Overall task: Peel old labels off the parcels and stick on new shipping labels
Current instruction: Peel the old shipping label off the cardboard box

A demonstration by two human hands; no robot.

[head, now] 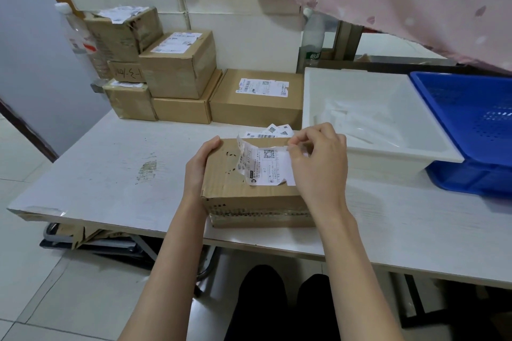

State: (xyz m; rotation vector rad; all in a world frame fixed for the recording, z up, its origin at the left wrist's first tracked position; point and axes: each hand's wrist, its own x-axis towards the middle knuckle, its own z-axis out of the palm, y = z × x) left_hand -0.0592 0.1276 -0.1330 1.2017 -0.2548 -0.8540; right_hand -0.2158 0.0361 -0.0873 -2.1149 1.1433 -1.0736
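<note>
The box (249, 191) sits at the near edge of the table (110, 174); the left hand (201, 166) grips its left side, fingers curled over the top edge; the right hand (318, 158) pinches the label's (263, 166) far right corner, its left end curling off the cardboard; more labels (270, 131) lie just behind; other boxes (177, 75) are stacked at the back.

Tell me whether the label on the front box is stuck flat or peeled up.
Partly peeled: the label curls up off the box, pinched by the right hand.
</note>
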